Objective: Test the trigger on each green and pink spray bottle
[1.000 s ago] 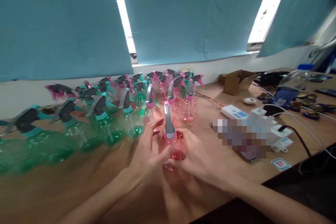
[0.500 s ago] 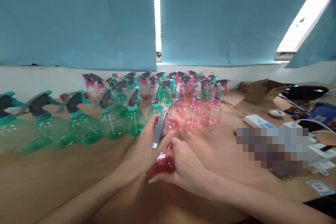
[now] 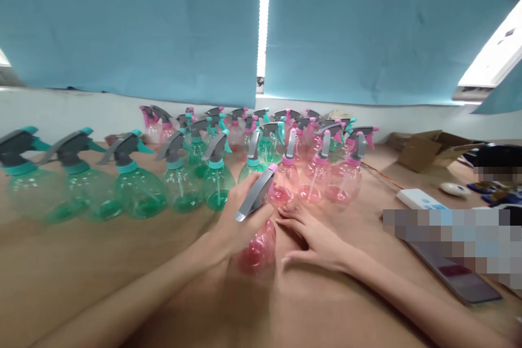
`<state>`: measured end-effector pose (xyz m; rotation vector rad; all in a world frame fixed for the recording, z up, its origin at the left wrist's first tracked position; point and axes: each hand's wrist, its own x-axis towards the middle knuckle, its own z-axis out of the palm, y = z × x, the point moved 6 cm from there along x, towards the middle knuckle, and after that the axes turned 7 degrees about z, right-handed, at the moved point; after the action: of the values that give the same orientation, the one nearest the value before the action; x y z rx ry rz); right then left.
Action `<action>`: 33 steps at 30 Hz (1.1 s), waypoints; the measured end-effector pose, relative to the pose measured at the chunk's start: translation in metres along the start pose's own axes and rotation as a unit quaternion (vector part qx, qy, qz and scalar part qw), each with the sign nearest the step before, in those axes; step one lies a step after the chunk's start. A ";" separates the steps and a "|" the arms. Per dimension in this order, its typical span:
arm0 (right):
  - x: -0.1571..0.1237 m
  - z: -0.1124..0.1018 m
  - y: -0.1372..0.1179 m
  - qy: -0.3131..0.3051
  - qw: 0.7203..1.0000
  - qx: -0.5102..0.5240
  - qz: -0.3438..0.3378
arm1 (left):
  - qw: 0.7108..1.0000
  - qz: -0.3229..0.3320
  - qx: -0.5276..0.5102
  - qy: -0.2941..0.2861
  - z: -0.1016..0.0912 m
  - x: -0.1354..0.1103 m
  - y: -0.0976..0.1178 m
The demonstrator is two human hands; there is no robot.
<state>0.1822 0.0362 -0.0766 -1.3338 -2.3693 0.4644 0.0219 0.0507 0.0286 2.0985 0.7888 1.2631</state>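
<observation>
My left hand [image 3: 240, 217] is wrapped round the neck of a pink spray bottle [image 3: 258, 247], just under its grey trigger head [image 3: 256, 196]. The bottle is tilted toward me over the wooden table [image 3: 101, 277]. My right hand [image 3: 312, 234] lies just right of the bottle with its fingers stretched out and apart, holding nothing. Right behind my hands stand a row of green spray bottles [image 3: 138, 190] and a row of pink spray bottles [image 3: 314, 174], all upright.
More spray bottles [image 3: 244, 119] crowd the back by the white sill under blue blinds. A cardboard box [image 3: 424, 149], a white power strip [image 3: 416, 198], a white puck [image 3: 454, 189] and a dark flat device [image 3: 457, 277] lie to the right.
My right hand has let go of the pink bottle and spread open beside it. My left hand keeps its grip and the bottle stays tilted. The view has swung left.
</observation>
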 end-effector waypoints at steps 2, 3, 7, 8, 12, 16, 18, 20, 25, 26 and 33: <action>-0.001 0.002 -0.001 0.001 1.000 -0.002 -0.003 | 1.000 -0.002 0.004 0.004 0.000 0.000 0.000; 0.000 0.002 -0.002 0.002 1.000 0.000 -0.001 | 1.000 -0.004 0.004 0.006 0.000 0.000 -0.001; 0.000 0.002 -0.004 0.009 1.000 0.010 0.004 | 1.000 -0.015 -0.010 0.003 0.000 0.000 -0.001; -0.001 0.002 -0.004 0.008 1.000 0.011 0.004 | 1.000 -0.013 -0.011 -0.002 0.000 0.000 0.000; -0.001 0.002 -0.004 -0.012 1.000 0.003 0.010 | 1.000 0.016 -0.009 -0.024 0.001 0.002 0.004; -0.002 0.000 -0.007 -0.035 0.999 -0.006 0.022 | 0.999 0.000 -0.022 -0.024 0.000 0.001 0.002; -0.003 -0.001 -0.008 -0.033 0.999 -0.006 0.024 | 0.999 -0.014 -0.033 -0.029 0.001 -0.001 0.000; -0.003 -0.002 -0.008 -0.026 0.999 -0.004 0.022 | 0.998 -0.025 -0.043 -0.035 0.002 -0.002 -0.002; -0.004 -0.002 -0.008 -0.025 0.999 0.000 0.020 | 0.995 -0.043 -0.070 -0.055 0.004 -0.003 -0.003; -0.004 -0.001 -0.008 -0.028 0.999 -0.002 0.021 | 0.994 -0.046 -0.076 -0.060 0.005 -0.002 -0.002; -0.004 0.001 -0.006 -0.042 0.999 -0.021 0.028 | 0.991 -0.043 -0.106 -0.071 0.008 -0.003 0.000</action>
<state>0.1792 0.0294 -0.0750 -1.4296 -2.4264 0.4986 0.0275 0.0476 0.0238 1.9386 0.6446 1.0872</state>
